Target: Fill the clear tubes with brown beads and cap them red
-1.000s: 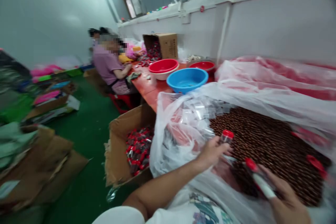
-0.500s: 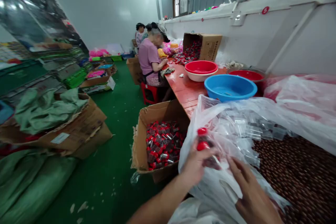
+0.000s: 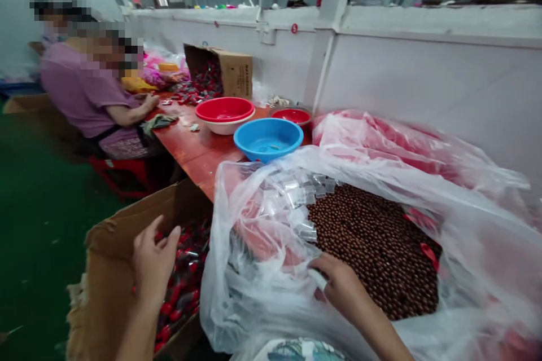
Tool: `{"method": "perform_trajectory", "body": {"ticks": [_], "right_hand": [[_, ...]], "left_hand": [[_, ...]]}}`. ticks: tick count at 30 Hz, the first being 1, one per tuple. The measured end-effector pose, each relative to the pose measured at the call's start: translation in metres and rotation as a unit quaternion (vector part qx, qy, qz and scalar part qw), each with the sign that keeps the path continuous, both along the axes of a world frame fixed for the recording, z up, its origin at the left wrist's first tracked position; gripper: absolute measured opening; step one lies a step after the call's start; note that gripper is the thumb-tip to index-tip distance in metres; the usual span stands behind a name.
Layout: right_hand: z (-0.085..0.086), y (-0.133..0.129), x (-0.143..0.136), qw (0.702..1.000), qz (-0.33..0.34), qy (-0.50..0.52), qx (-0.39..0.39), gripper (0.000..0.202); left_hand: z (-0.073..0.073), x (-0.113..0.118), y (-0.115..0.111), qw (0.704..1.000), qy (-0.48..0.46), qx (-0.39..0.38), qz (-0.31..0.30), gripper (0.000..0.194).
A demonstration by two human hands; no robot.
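Observation:
My left hand (image 3: 156, 262) is over the cardboard box (image 3: 101, 271), its fingers apart and nothing held in them. Beneath it lie many small clear containers with red caps (image 3: 186, 268) and dark contents. My right hand (image 3: 341, 285) is at the near side of a big translucent plastic bag (image 3: 237, 299), with its fingers curled together. A whitish piece (image 3: 317, 279) shows by those fingers; whether it is bag film or a separate thing I cannot tell. Inside the bag are a heap of small brown balls (image 3: 372, 248) and several clear empty cups (image 3: 292, 194).
On the red table (image 3: 190, 149) stand a blue basin (image 3: 268, 138), a red basin (image 3: 224, 110) on a white one, and a tipped carton (image 3: 237, 73) of red-capped containers. A person in purple (image 3: 80, 84) sits at the left. Pinkish plastic bags (image 3: 381, 135) lie along the wall.
My left hand has let go of a red-capped container and moved left over the box. My right hand has stayed by the bag. The view has turned right.

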State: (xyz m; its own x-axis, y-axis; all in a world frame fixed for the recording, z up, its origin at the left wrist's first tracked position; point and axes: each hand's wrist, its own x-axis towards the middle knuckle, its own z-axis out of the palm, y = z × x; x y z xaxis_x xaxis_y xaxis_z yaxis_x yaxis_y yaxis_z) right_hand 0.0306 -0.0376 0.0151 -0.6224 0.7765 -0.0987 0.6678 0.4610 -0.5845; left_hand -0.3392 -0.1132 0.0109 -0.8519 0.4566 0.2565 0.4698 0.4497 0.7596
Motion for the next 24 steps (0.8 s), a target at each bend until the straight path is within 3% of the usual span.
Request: {"method": "perform_trajectory", "body": {"ticks": [2,4,6,8,11,15,18,22,24], "right_hand": [[-0.004,0.016,0.005,0.998,-0.052,-0.032,0.021,0.047],[-0.008,0.028,0.006,0.993,-0.084,-0.079,0.036,0.048],[-0.012,0.034,0.004,0.989,-0.093,-0.111,0.037,0.048],[-0.017,0.034,0.003,0.990,-0.083,-0.111,0.029,0.046],[-0.024,0.029,0.012,0.994,-0.057,-0.088,0.014,0.049],[-0.026,0.022,0.040,0.990,-0.130,-0.048,0.014,0.058],[-0.024,0.019,0.055,0.986,-0.164,-0.041,0.010,0.054],[-0.019,0.014,0.059,0.993,-0.101,-0.057,-0.037,0.038],[-0.017,0.009,0.059,0.995,-0.073,-0.050,-0.045,0.032]], "left_hand": [[0.028,0.041,0.026,0.990,0.004,0.081,-0.115,0.038],[0.047,0.090,0.055,0.956,-0.028,0.061,-0.284,0.028],[0.051,0.137,0.082,0.889,-0.004,-0.017,-0.457,0.026],[0.041,0.176,0.106,0.800,0.073,-0.124,-0.582,0.025],[0.014,0.211,0.133,0.718,0.184,-0.244,-0.626,0.025],[-0.011,0.221,0.153,0.696,0.213,-0.254,-0.637,0.040],[-0.012,0.222,0.157,0.693,0.220,-0.236,-0.645,0.047],[0.004,0.227,0.141,0.697,0.195,-0.187,-0.664,0.026],[0.010,0.230,0.127,0.678,0.156,-0.201,-0.689,0.024]]}}
